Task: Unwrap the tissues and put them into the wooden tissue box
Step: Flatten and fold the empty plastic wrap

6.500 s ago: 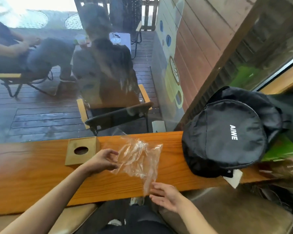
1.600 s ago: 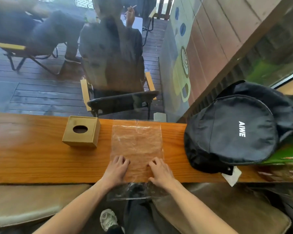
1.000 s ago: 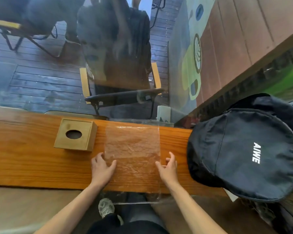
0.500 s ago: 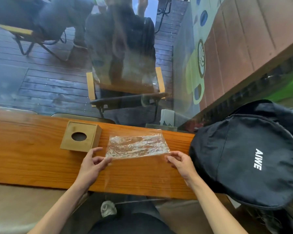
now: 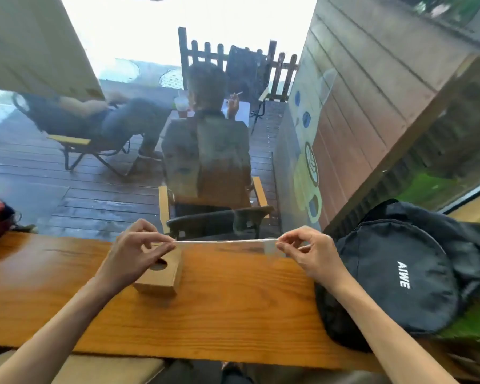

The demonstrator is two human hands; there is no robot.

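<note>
The left hand [image 5: 135,252] and right hand [image 5: 313,252] each pinch one end of the clear wrapper [image 5: 225,241], held taut and edge-on between them above the bench's far edge. It looks nearly weightless, limp and slick, likely to crumple or slip, so the ends or corners seem the best places to hold it. The box [image 5: 161,275] sits on the bench [image 5: 233,309] partly under the left hand near the far edge, no tissues visible, and the black bag [image 5: 399,275] at the right end reads "AIWE".
</note>
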